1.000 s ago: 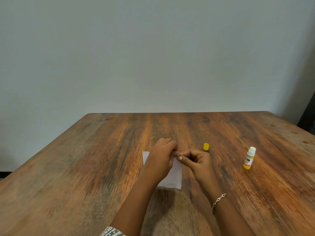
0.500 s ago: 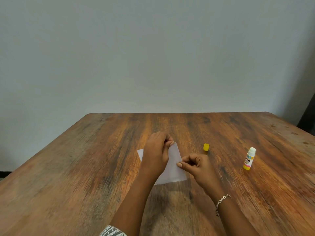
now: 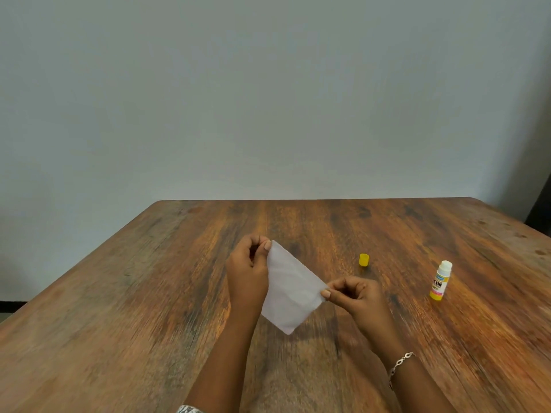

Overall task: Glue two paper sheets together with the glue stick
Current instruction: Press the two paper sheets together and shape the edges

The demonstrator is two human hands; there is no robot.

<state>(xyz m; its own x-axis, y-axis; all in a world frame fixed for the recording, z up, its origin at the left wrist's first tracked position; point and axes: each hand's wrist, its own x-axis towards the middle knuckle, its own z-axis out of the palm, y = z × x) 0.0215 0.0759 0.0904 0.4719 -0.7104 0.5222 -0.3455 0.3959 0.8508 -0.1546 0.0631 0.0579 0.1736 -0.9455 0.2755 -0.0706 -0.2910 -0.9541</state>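
A small white paper [image 3: 290,289] hangs tilted above the wooden table [image 3: 149,293], held by two corners. My left hand [image 3: 247,272] pinches its upper left corner. My right hand [image 3: 354,296] pinches its right corner between thumb and forefinger. I cannot tell whether it is one sheet or two pressed together. The glue stick [image 3: 440,281] stands upright and uncapped at the right, with a white tip and a yellow base. Its yellow cap [image 3: 364,259] lies apart on the table, behind my right hand.
A plain pale wall rises behind the table's far edge. A dark object [image 3: 541,216] shows at the far right edge of the view. A bracelet [image 3: 399,365] circles my right wrist.
The paper lay flat on the table under both hands a second ago. Both hands have lifted it, turned it and drawn apart, so it now hangs tilted between them.
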